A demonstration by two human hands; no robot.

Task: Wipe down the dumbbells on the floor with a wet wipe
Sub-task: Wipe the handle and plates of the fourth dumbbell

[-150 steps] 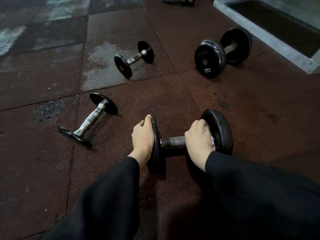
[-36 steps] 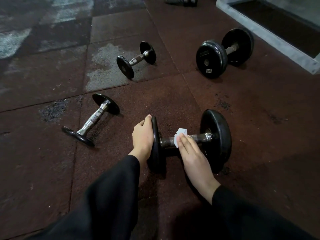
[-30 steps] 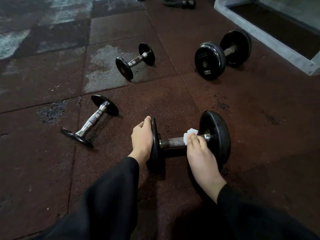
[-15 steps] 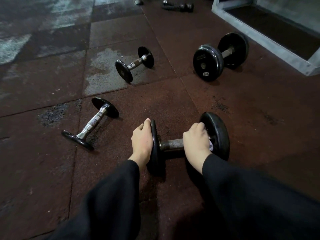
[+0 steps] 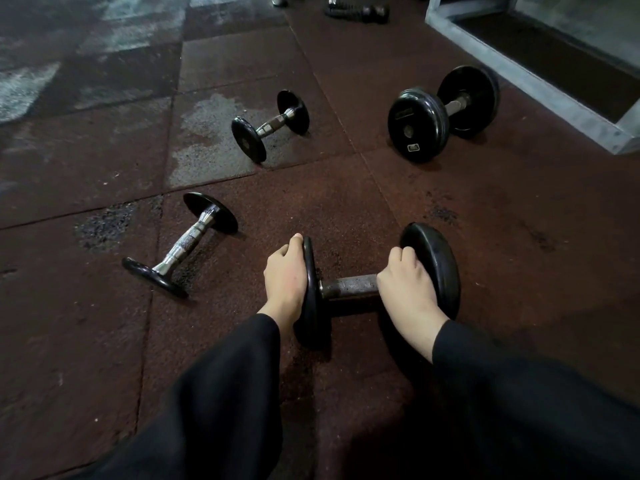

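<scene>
A black dumbbell with a dull metal handle (image 5: 349,284) lies on the red-brown rubber floor in front of me. My left hand (image 5: 285,277) is curled over the rim of its left plate and holds it. My right hand (image 5: 407,289) is closed at the handle's right end, pressed against the inner face of the right plate (image 5: 441,268). The wet wipe is hidden under that hand. Black sleeves cover both forearms.
A chrome-handled dumbbell (image 5: 183,242) lies to the left, a small one (image 5: 270,124) farther back, and a big thick-plated one (image 5: 443,112) at the back right. A grey raised frame (image 5: 519,71) borders the far right. Another dark dumbbell (image 5: 360,10) lies at the top edge.
My right hand slid right along the handle with the white wipe and now presses against the right plate, covering the wipe. My left hand has stayed on the left plate.
</scene>
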